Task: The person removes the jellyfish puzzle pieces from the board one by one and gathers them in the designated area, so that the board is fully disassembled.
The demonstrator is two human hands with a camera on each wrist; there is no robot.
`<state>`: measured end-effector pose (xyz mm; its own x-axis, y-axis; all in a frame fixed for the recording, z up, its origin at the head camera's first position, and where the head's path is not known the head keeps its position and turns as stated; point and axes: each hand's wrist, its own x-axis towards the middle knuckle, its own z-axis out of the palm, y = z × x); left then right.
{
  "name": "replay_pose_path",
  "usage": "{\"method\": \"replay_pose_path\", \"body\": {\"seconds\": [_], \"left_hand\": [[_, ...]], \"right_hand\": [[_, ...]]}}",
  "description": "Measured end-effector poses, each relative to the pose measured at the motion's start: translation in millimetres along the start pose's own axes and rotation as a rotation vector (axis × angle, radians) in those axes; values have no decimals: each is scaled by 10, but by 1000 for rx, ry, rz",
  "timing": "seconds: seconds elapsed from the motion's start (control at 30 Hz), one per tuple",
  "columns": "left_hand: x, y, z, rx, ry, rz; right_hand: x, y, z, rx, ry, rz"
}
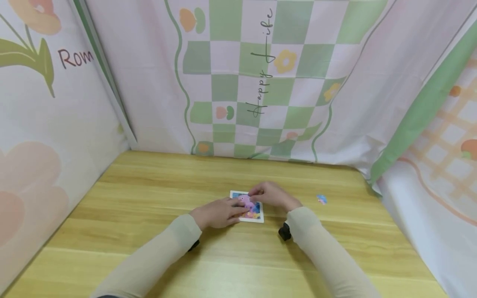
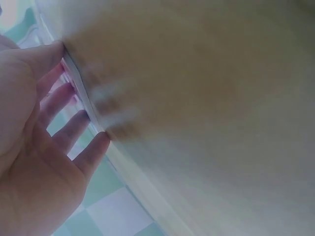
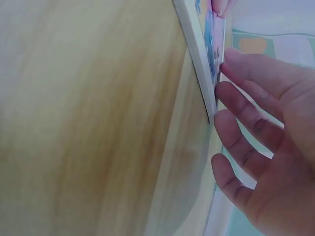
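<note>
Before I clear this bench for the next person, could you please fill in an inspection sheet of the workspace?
Surface: light-brown wood-grain tabletop.
Job's things: rectangular white-bordered picture board on the tabletop, showing a pink cartoon figure; small, flat blue-and-pink piece lying apart, to the board's right.
Clutter: nothing seen.
Hands: left hand rests spread fingers on the board's left part; right hand has bent fingers at its upper right corner, and whether they pinch anything is unclear.
Cables: nothing seen.
Surroundings: white fabric curtain behind, printed with green checks and "Happy Life"; printed fabric at both sides.
</note>
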<state>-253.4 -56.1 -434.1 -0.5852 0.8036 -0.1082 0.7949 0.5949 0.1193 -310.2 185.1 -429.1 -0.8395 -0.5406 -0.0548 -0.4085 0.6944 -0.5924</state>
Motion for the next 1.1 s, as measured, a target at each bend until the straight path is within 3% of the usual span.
{"method": "replay_pose_path", "body": {"seconds": [0.27,0.63,1.1], "left_hand": [[-9,-14,23,15,9,4],[8,-27,42,48,46,56],[7,-18,27,43,17,37]], "right_hand": [[62,-65,39,-28,4,41],[103,-105,50,18,2,99],[91,-115,73,33,13,1]]}}
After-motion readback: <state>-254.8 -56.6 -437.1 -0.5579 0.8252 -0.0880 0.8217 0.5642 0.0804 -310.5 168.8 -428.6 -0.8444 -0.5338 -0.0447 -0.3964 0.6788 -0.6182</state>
